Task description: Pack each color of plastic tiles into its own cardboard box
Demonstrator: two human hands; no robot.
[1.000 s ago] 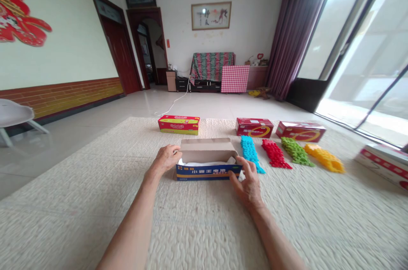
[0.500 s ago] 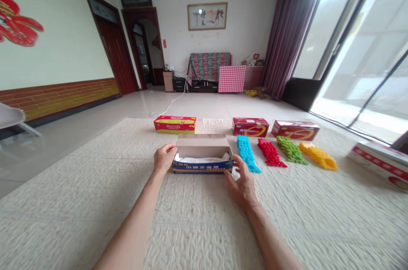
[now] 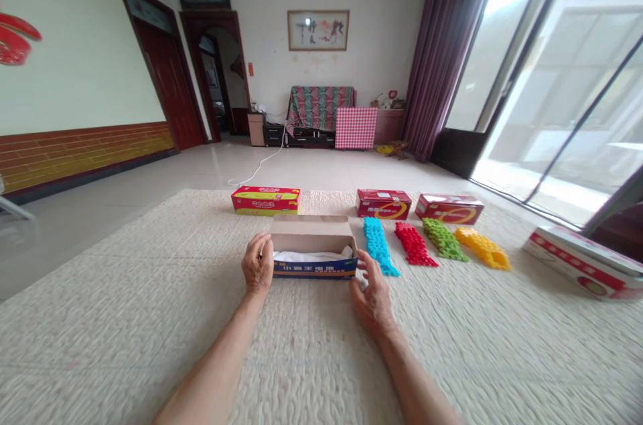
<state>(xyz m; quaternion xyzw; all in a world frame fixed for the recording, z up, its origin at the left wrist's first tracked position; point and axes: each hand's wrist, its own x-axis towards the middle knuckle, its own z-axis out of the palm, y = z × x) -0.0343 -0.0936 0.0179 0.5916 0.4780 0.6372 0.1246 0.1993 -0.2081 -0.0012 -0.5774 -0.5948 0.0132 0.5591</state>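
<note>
A long blue cardboard box (image 3: 314, 269) sits on the quilted mat with its lid flap raised at the back. White material (image 3: 311, 256) lies inside it; what kind cannot be made out. At the box's left end, my left hand (image 3: 258, 263) grips the corner with fingers curled. My right hand (image 3: 372, 292) holds the opposite end, thumb at the front corner and fingers along the side. Just right of the box lies a light blue strip of interlocked plastic pieces (image 3: 380, 246), apart from my right hand.
Similar red (image 3: 414, 244), green (image 3: 445, 239) and yellow strips (image 3: 483, 248) lie further right. Behind stand a red-and-yellow box (image 3: 266, 201) and two dark red boxes (image 3: 384, 205). A white-and-red box (image 3: 583, 264) stands at far right. Everything rests on the cream mat (image 3: 125, 318).
The view has turned slightly to the right, so everything appears shifted left. My left hand has come lower and closer around the box's left front corner. My right hand stays at the right end.
</note>
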